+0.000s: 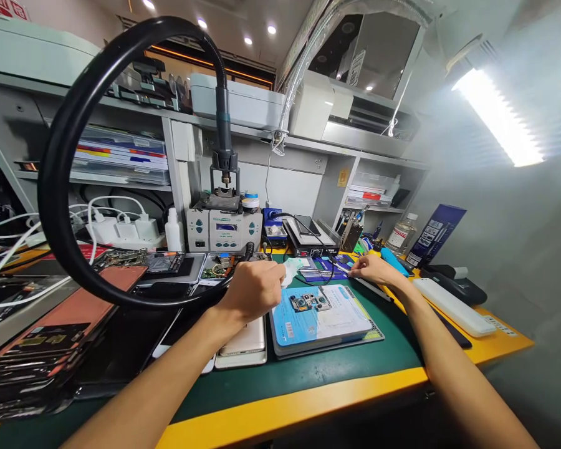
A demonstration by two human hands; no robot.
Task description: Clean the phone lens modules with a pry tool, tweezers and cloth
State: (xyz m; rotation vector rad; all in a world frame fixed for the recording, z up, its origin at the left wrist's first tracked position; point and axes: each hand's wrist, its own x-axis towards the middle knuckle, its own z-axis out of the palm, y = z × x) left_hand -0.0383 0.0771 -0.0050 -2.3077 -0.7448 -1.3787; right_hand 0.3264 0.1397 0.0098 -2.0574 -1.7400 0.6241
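Note:
My left hand (255, 287) is closed on a crumpled white and pale green tissue (290, 272), just left of the mat's middle. My right hand (371, 269) reaches over the back right of the mat with its fingers drawn together. Its fingertips are by slim tools at the purple pad (315, 272); what they pinch is too small to make out. Between the hands, nearer me, a small circuit board with round parts (310, 302) lies on a blue and white booklet-like pack (290, 327). A gold phone (243, 340) lies beneath my left wrist.
A thick black hose (51, 181) loops at the left above phone parts (75, 324). Behind stand a grey hot-air station (224, 229) and a flat black device (311, 240). At the right are a clear bottle (401, 232), a dark blue box (436, 236) and a white case (453, 305).

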